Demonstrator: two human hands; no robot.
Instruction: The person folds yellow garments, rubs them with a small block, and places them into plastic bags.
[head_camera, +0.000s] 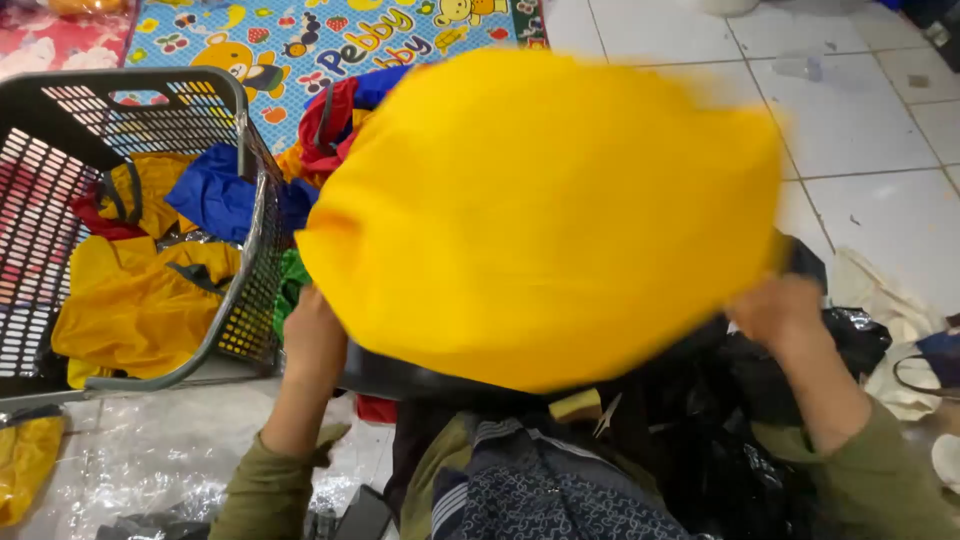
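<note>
The cloth (545, 215) is plain bright yellow, the basket (140, 95) grey latticed, the mat (330, 40) blue with cartoon prints.

Yellow cloth (540, 220) smooth, matt, grey laundry basket (245, 130) perforated hard plastic, floor tiles (860, 120) glossy white, black plastic bag (850, 335) shiny, crinkled.

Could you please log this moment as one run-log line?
left hand: grips yellow cloth | right hand: grips yellow cloth | cloth: spread, blurred | grey basket: beside, holds clothes

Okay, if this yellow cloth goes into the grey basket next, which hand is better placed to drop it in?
Probably the left hand: it grips the yellow cloth right beside the grey basket; the right hand is on the far side.
</note>
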